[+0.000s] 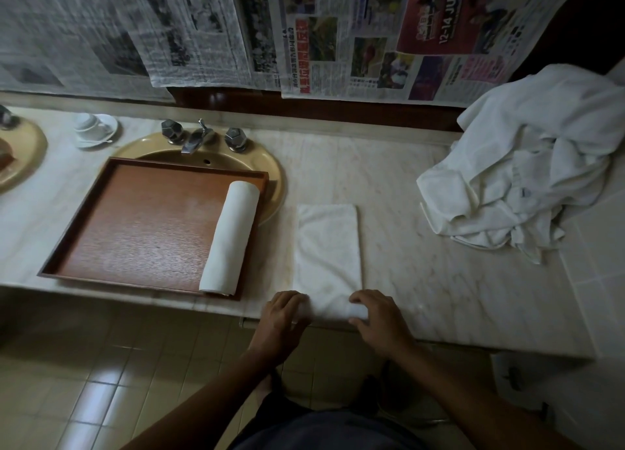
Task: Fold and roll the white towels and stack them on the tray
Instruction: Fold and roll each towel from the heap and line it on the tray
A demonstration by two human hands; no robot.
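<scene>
Rolling began at the near edge — both hands on the towel.

The left hand (282,316) and right hand (377,317) curled their fingers round the started roll of the folded white cloth towel (327,246), which lay on the pale marble bench (422,233) just right of the brown wooden tray (142,226). Its long axis ran straight away from the person — so even pressure from both hands looked the way to keep the roll tight and square. One rolled white towel (231,236) lay on the tray, nearly parallel.

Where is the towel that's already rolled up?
The rolled towel lies along the right side of the wooden tray, left of the folded towel.
</scene>
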